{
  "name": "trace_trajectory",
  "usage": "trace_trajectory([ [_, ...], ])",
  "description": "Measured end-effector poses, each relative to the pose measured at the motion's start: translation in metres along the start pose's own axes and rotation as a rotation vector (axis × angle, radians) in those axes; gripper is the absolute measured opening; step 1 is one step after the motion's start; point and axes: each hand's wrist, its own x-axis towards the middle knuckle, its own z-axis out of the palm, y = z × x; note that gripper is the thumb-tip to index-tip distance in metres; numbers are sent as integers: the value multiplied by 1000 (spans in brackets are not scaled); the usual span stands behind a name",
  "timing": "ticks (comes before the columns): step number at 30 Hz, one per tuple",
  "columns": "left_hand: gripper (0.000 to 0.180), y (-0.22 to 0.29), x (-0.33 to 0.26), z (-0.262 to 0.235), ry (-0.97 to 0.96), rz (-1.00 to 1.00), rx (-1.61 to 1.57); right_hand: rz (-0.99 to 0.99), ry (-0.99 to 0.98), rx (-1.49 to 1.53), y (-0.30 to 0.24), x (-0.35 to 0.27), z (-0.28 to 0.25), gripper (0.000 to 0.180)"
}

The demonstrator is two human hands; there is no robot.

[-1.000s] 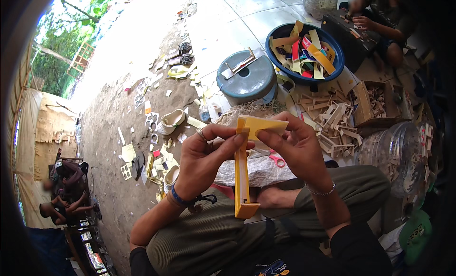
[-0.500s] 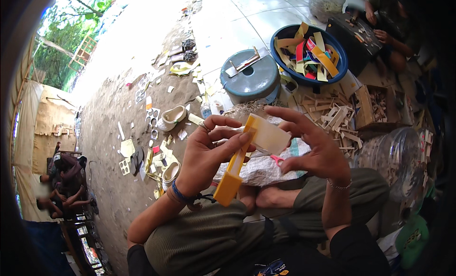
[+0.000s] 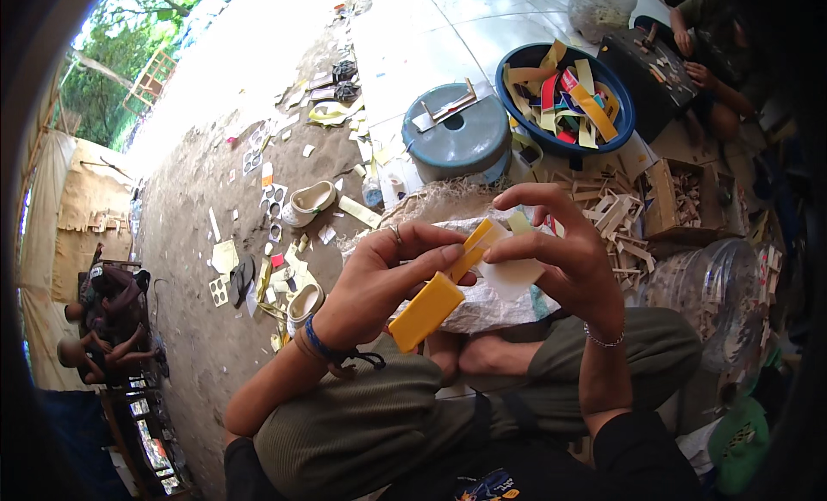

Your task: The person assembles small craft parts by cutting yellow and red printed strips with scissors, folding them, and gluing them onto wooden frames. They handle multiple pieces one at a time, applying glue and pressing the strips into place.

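A folded yellow strip (image 3: pixel 426 313), seemingly card or stiff paper, is pinched between the thumb and fingers of my left hand (image 3: pixel 379 273). Its wide flap hangs toward my lap, and the narrower end slants up to the right. Against that end lies a whitish, partly see-through sheet (image 3: pixel 512 277). My right hand (image 3: pixel 564 251) has its fingers closed on this pale sheet, close to the yellow end. Whether the sheet is stuck to the strip I cannot tell. Below both hands a white woven sack (image 3: pixel 491 310) lies in front of my crossed legs.
Ahead stand a grey-blue upturned tub (image 3: pixel 457 143) and a blue basin (image 3: pixel 502 87) of coloured strips. To the right are wood pieces (image 3: pixel 622 230), a wooden box (image 3: pixel 659 186) and a clear plastic container (image 3: pixel 706 298). Clogs (image 3: pixel 308 204) and scraps litter the left ground. Another person (image 3: pixel 728 87) sits far right.
My right hand has moved left and its fingers have closed on the pale sheet. The yellow strip's flap has tilted up. Pink-handled scissors seen beneath my right hand before no longer show.
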Motion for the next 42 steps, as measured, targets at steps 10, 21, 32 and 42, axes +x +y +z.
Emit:
trace_trajectory([
  [10,34,0,0,-4,-42,-140,166,-51,-121,-57,-6,0,-2,22],
  [21,29,-4,3,-9,-53,-207,163,145,-81,181,-3,-1,15,19],
  [32,63,-3,1,-8,-297,291,319,259,128,155,-4,2,14,14],
  [42,28,-16,7,8,22,411,345,193,239,105,-11,2,25,14],
])
